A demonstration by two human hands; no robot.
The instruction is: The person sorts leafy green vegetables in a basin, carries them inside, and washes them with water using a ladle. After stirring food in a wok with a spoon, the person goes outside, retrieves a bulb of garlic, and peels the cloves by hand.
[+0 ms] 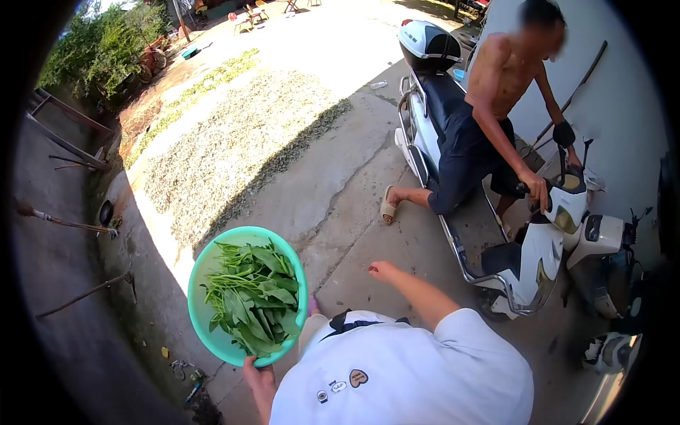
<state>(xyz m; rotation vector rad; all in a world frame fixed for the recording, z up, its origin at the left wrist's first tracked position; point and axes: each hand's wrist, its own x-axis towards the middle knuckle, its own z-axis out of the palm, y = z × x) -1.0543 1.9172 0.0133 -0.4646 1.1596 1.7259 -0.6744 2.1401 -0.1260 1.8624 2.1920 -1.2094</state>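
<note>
My left hand [261, 375] grips the near rim of a mint-green plastic basin [301, 269] at my left side. Long-stemmed leafy greens [255, 297] lie loose inside it, their stems toward the far left and broad leaves toward me. The fingers under the rim are mostly hidden. My right hand [382, 270] hangs in the air in front of my body, its fingers curled in, with nothing visible in it. It touches neither the basin nor the scooter.
Another person [499, 92] straddles a white scooter [425, 134] on the right, hands at the handlebar. A second scooter [598, 237] stands beside it by the wall. Pale plant matter [234, 142] is spread on the concrete ahead. Long-handled tools [85, 294] lean along the left wall.
</note>
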